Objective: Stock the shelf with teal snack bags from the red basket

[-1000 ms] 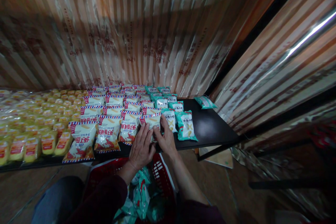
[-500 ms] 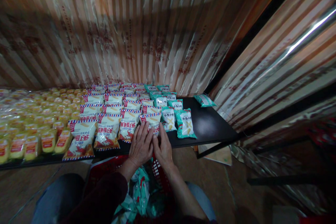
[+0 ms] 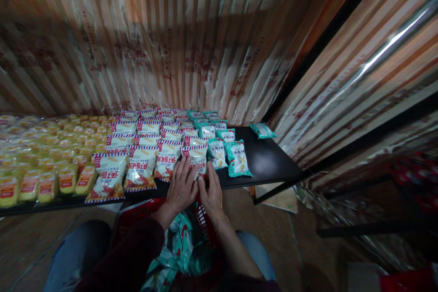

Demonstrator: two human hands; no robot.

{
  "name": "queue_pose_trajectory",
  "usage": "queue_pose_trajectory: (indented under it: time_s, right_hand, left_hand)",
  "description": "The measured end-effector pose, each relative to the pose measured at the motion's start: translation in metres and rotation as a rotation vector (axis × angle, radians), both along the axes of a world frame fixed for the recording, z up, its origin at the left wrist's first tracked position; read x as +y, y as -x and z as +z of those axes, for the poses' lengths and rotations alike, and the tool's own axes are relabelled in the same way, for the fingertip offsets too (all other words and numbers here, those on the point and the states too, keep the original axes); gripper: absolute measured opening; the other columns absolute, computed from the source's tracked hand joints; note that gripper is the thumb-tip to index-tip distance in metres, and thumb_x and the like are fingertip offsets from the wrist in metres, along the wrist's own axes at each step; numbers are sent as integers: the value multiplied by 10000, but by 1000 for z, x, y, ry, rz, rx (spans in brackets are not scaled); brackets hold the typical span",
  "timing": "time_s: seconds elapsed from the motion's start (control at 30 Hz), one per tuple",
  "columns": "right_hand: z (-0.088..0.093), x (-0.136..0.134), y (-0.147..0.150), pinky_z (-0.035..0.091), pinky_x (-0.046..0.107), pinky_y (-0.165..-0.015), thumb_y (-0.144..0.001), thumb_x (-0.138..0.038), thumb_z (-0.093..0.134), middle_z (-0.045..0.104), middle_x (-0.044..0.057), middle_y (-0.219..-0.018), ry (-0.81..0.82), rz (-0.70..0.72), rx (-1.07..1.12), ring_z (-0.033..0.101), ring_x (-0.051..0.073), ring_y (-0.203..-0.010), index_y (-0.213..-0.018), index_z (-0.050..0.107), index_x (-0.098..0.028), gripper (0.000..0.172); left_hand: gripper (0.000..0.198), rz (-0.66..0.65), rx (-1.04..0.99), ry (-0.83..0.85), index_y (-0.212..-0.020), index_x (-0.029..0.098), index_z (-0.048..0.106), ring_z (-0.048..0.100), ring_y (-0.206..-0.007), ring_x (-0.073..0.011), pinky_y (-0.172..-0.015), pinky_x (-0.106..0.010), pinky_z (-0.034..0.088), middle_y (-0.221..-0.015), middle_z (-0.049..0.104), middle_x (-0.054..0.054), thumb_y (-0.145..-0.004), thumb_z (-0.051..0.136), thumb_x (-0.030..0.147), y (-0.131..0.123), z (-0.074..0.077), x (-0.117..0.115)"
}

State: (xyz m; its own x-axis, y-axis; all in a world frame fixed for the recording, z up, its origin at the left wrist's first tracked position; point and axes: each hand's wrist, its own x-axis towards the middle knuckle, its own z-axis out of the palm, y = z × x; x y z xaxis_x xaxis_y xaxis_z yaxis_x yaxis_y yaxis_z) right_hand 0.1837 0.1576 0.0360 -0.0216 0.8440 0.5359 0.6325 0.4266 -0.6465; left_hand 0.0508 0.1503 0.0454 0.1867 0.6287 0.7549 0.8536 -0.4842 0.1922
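Observation:
A white and red snack bag [image 3: 195, 154] with striped edges lies at the front right end of its rows on the black shelf. My left hand [image 3: 181, 185] is closed on its left side, fingers stretched over the front. Along its right edge my right hand [image 3: 211, 191] grips it, thumb near the bottom. The hands cover the lower part of the bag. Touching distance away on the right stand teal snack bags [image 3: 239, 159]. Another white and red bag [image 3: 168, 159] is just left of my left hand.
Packed yellow cakes [image 3: 85, 178] fill the shelf's left part. One teal bag [image 3: 263, 130] lies apart at the back right of the black shelf [image 3: 273, 159]. Below my hands a red basket [image 3: 201, 219] holds teal bags [image 3: 181, 246]. Striped curtains [image 3: 191, 54] hang behind.
The view has shifted slightly, so the shelf's right end appears a little further left. Both hands stay on the same snack bag, with little visible movement.

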Motion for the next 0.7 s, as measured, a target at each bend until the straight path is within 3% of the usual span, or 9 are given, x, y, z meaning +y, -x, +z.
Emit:
queue_pose_trajectory:
  time_s: [0.2, 0.47, 0.7]
  right_hand:
    - [2, -3, -1, 379, 511, -1065, -947, -368, 382, 450, 138, -1429, -79, -25, -29, 406, 247, -1332, -1428, 352, -177, 519]
    - [4, -8, -1, 416, 479, -1042, -939, -372, 398, 525, 145, -1360, -45, 20, -13, 491, 243, -1261, -1370, 443, -172, 478]
    - [10, 1, 1, 357, 513, -1083, -939, -399, 392, 424, 150, -1445, -39, 1, 16, 379, 250, -1351, -1440, 322, -165, 558]
  left_hand:
    - [613, -12, -30, -21, -1431, 230, 302, 152, -1433, -306, -1084, -511, 346, -1579, 79, -117, -861, 488, 105, 2, -3, -8]
    - [545, -66, -42, 18, -1379, 167, 358, 111, -1439, -301, -1094, -497, 354, -1577, 52, -142, -853, 426, 37, 6, -2, -9]
    - [615, -24, -21, 21, -1423, 216, 313, 72, -1438, -329, -1083, -544, 336, -1581, -2, -125, -846, 467, 72, 7, -1, -10]
